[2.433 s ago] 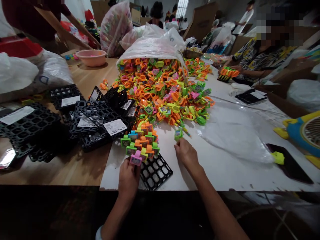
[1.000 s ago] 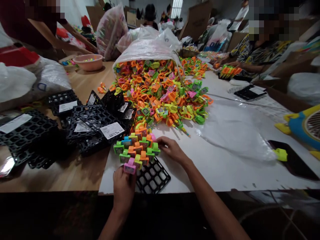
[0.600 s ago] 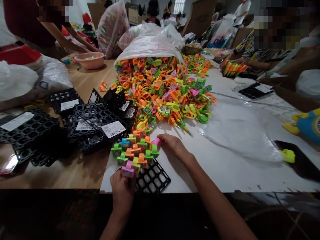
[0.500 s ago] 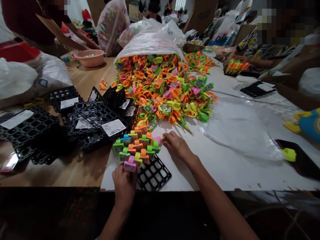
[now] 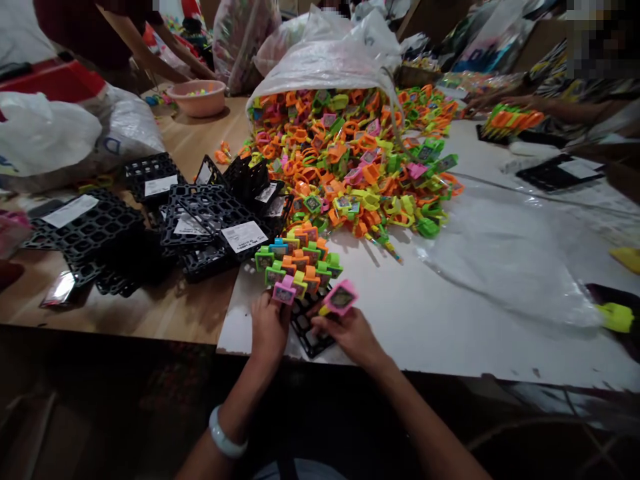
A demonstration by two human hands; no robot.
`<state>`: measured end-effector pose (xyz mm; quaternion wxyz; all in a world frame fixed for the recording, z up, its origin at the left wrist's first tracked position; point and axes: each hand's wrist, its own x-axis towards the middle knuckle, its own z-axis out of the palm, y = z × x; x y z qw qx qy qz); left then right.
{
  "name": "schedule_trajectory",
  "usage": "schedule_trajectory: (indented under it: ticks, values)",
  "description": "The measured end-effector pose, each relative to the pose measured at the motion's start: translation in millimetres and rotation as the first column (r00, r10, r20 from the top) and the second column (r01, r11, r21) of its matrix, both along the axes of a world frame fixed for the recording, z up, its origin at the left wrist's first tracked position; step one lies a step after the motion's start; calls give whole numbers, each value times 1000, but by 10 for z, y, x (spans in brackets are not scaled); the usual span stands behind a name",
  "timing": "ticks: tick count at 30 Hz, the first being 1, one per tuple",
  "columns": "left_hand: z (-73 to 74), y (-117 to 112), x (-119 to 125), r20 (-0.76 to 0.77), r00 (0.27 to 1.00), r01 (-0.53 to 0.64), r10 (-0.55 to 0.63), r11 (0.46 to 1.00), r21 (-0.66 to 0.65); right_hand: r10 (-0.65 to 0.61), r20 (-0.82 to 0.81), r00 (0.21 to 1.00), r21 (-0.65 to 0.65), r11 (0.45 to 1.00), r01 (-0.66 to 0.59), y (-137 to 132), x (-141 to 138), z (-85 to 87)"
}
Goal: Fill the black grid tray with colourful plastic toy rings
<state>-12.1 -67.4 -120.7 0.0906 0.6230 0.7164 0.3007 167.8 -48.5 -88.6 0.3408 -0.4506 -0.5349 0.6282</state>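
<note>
R hand (image 5: 353,333) has come back from pile (image 5: 350,153), now pinching pink toy (image 5: 341,297) over our tray (image 5: 310,327); L hand (image 5: 269,327) grips tray edge.

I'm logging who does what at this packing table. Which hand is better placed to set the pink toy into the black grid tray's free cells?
Probably the right hand: it holds the pink toy just above the black grid tray, while the left hand steadies the filled end.

You face a wooden table (image 5: 180,313) partly covered by a white board (image 5: 450,320). Cardboard boxes (image 5: 430,17) stand beyond its far edge. Lighting is dim.
</note>
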Motion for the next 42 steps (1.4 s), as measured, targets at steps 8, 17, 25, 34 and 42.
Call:
schedule_trajectory:
  ticks: [8, 17, 25, 34, 42]
  values:
    - [-25, -1, -48, 62, 998, 26, -27, 1000, 6, -29, 229, 973, 415, 907, -71, 56, -263, -91]
    - [-12, -12, -66, 126, 990, 65, -65, 998, 6, 6, 408, 913, 414, 890, -191, 16, -293, -83]
    - [1, -23, -63, 190, 979, 72, -74, 997, 15, -91, 601, 794, 553, 765, -331, 6, -369, -117]
    - [-52, -110, -77, 246, 967, 53, -68, 996, 67, -184, 731, 658, 549, 731, -406, 1, -513, -149]
    - [-32, -155, -81, 229, 970, 53, -84, 989, 137, -112, 610, 784, 534, 790, -302, 42, -451, -68]
